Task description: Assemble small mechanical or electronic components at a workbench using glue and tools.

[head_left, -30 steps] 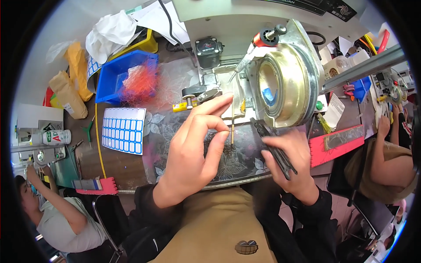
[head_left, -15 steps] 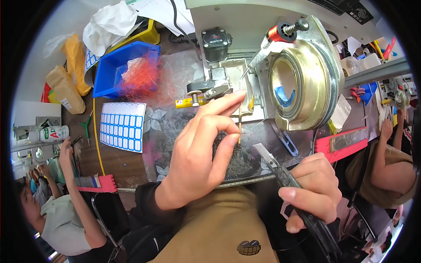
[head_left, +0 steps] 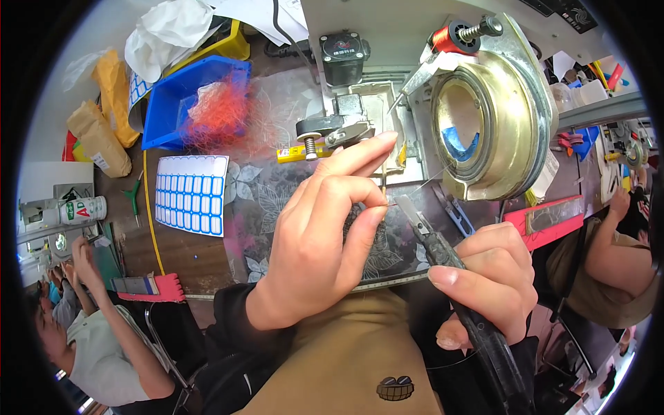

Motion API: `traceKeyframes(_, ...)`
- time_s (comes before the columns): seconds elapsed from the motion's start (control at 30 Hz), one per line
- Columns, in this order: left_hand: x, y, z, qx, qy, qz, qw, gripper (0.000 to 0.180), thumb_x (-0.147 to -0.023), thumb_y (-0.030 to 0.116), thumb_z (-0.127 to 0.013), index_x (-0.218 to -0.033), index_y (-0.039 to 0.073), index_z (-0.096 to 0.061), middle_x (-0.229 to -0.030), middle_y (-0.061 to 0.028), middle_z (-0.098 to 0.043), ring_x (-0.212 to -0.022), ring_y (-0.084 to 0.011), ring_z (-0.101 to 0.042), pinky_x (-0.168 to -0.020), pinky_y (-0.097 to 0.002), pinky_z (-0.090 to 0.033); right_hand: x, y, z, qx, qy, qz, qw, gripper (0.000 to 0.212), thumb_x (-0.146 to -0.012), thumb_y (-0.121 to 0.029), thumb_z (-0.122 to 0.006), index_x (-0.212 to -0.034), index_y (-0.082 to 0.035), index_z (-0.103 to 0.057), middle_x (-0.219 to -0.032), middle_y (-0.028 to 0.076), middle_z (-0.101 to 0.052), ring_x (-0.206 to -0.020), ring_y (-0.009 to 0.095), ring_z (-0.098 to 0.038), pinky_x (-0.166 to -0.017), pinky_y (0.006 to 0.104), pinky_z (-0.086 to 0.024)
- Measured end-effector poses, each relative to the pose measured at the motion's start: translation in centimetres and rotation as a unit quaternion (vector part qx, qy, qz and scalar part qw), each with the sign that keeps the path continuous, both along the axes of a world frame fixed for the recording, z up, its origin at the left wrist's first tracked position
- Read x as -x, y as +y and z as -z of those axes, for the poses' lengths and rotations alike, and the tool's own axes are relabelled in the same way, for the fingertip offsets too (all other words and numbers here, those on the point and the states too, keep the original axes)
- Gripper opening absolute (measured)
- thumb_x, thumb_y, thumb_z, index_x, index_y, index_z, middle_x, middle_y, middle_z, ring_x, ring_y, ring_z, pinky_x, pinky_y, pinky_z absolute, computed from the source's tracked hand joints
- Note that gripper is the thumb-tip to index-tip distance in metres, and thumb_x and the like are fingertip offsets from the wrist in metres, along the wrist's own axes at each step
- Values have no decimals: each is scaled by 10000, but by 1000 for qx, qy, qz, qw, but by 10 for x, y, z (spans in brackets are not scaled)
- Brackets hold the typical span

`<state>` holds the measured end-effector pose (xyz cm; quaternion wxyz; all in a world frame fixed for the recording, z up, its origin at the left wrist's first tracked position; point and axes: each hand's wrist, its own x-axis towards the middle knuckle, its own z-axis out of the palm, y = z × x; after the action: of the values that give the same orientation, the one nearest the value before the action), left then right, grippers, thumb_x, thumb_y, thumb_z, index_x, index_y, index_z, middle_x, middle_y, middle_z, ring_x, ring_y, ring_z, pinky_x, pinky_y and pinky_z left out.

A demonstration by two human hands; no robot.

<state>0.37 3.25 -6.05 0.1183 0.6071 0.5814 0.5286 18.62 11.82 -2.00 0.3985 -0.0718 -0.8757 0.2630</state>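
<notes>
The cutter [head_left: 487, 339] has moved in leftward, its blade [head_left: 407, 206] now near the left hand [head_left: 318, 242]. The right hand [head_left: 501, 273] is wrapped around its handle; the left pinches what looks like a fine thread [head_left: 392, 205] beside a thin rod [head_left: 384, 183]. Best keep both steady, fingertips clear of the edge. Beyond stands a brass-coloured ring [head_left: 505, 124].

There's the brown worktable [head_left: 190, 266], a metal-framed black chair [head_left: 183, 339] sits at its near left, pinkish floor [head_left: 199, 315] shows beside it.
</notes>
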Motion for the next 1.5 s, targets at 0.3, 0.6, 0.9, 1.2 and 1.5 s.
traceKeyframes(0.3,1,1,0,0,9,6,1000,197,-834,-97,-626,-972,-1,-523,-1315,-270,-578,-1153,-395,-633,-952,-421,-505,2,-4,4,-53,-24,-3,998,475,-836,-488,-694,-1025,-53,-688,-674,7,-504,-604,182,-521,-518,310,-399)
traceKeyframes(0.6,0,2,3,-12,-4,13,1000,181,-844,-97,-616,-969,-8,-519,-1313,-294,-572,-1157,-406,-630,-959,-421,-508,13,-10,17,-109,28,6,994,533,-903,-527,-630,-1013,-8,-673,-635,14,-457,-551,175,-484,-446,293,-373)
traceKeyframes(0.9,1,1,2,1,-25,46,999,63,-920,-48,-517,-974,-18,-505,-1361,-341,-513,-1282,-411,-541,-1091,-481,-422,20,-13,21,-134,56,34,989,534,-890,-535,-637,-999,-13,-666,-615,-4,-411,-506,151,-448,-425,270,-345)
traceKeyframes(1.2,3,1,4,8,-32,68,997,61,-924,-47,-510,-975,-21,-489,-1424,-356,-439,-1343,-439,-476,-1125,-502,-376,19,-13,23,-133,37,35,990,483,-891,-494,-659,-998,-22,-659,-612,-5,-415,-513,152,-453,-428,269,-354)
traceKeyframes(1.5,5,0,3,16,-46,80,996,38,-935,-50,-498,-966,-29,-489,-1458,-381,-391,-1377,-457,-430,-1138,-508,-350,16,-22,22,-138,50,55,988,503,-937,-539,-587,-982,-43,-659,-603,-28,-434,-513,140,-462,-447,283,-376)
